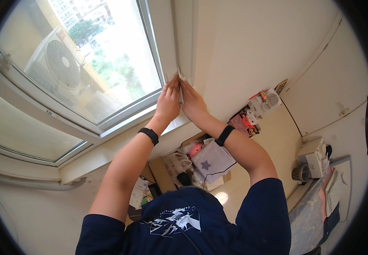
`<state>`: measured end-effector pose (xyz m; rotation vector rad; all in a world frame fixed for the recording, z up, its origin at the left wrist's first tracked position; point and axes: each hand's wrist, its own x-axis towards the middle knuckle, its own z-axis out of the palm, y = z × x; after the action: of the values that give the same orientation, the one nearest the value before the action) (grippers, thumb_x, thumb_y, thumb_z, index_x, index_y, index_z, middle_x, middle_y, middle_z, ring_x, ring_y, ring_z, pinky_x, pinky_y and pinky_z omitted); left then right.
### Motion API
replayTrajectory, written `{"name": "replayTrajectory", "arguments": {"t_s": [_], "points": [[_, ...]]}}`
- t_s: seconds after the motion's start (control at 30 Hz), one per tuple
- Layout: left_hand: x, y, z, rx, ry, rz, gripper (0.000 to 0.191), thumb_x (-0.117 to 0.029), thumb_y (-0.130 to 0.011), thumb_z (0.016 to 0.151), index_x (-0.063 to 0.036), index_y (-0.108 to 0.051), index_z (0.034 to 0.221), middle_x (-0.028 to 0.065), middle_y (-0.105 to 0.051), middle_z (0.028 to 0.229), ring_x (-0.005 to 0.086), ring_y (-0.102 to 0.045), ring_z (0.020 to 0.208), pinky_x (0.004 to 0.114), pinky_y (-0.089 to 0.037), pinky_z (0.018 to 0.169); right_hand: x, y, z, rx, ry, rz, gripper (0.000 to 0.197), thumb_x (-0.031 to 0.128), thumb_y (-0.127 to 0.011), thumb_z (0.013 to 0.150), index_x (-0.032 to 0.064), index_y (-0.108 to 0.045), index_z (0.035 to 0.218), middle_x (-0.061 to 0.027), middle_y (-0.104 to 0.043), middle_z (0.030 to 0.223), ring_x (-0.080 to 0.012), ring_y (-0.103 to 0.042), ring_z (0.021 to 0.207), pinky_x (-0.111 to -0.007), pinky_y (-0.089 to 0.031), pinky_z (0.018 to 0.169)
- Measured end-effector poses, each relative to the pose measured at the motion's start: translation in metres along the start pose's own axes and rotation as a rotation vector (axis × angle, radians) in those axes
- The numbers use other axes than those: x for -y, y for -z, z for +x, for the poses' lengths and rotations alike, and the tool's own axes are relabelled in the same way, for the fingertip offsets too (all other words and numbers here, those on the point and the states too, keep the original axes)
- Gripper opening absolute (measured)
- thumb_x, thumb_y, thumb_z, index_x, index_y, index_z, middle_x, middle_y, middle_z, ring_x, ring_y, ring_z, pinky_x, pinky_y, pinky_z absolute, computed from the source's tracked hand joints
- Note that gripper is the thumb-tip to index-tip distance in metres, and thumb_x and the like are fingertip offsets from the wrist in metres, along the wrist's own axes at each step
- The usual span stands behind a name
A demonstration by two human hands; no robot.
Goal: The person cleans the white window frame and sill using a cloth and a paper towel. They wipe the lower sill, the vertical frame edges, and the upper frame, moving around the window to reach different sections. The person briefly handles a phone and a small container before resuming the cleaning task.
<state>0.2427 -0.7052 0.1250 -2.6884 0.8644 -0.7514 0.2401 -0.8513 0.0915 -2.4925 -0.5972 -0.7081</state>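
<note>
A thin white cloth or tissue is held up against the side of the window frame, where it meets the wall. My left hand lies on its left part, fingers together and pointing up. Close beside it, my right hand presses the right part, with its fingers also extended. Folds of the cloth show past the fingertips and between the two hands. How far it reaches beneath the palms is hidden.
Beyond the window pane is an outdoor air-conditioner unit. Below the sill are a grey fabric storage box with a star, a pink ball and cardboard boxes. A wastebasket and a bed are at right.
</note>
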Motion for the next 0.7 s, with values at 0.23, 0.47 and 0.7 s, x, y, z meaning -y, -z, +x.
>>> {"name": "replayTrajectory", "arguments": {"t_s": [0.23, 0.47, 0.7], "points": [[-0.024, -0.034, -0.026, 0.146, 0.017, 0.018, 0.066, -0.024, -0.052, 0.089, 0.0091, -0.043, 0.145, 0.0195, -0.036, 0.158, 0.0282, -0.025, 0.151, 0.042, -0.014, 0.125, -0.013, -0.038, -0.035, 0.032, -0.049, 0.077, 0.059, 0.0, -0.055, 0.082, -0.0095, -0.046, 0.14, -0.0213, -0.049, 0.146, -0.0296, -0.043, 0.14, -0.035, -0.038, 0.116], [-0.042, -0.043, -0.043, 0.297, 0.025, -0.205, 0.076, -0.025, -0.059, 0.082, 0.0088, -0.04, 0.147, 0.022, -0.04, 0.154, 0.029, -0.031, 0.148, 0.04, -0.018, 0.124, -0.022, -0.069, -0.055, -0.026, -0.411, 0.855, 0.053, 0.009, -0.051, 0.086, -0.0099, -0.051, 0.136, -0.0226, -0.054, 0.141, -0.0298, -0.046, 0.137, -0.036, -0.032, 0.12], [-0.029, -0.036, -0.05, 0.115, 0.171, -0.567, 0.071, -0.012, -0.06, 0.078, 0.0119, -0.042, 0.142, 0.0271, -0.042, 0.15, 0.0362, -0.035, 0.145, 0.043, -0.029, 0.12, -0.004, -0.03, -0.038, 0.128, 0.219, -0.577, 0.059, 0.019, -0.051, 0.088, -0.0084, -0.048, 0.14, -0.0195, -0.046, 0.151, -0.0244, -0.038, 0.145, -0.036, -0.022, 0.124]]}}
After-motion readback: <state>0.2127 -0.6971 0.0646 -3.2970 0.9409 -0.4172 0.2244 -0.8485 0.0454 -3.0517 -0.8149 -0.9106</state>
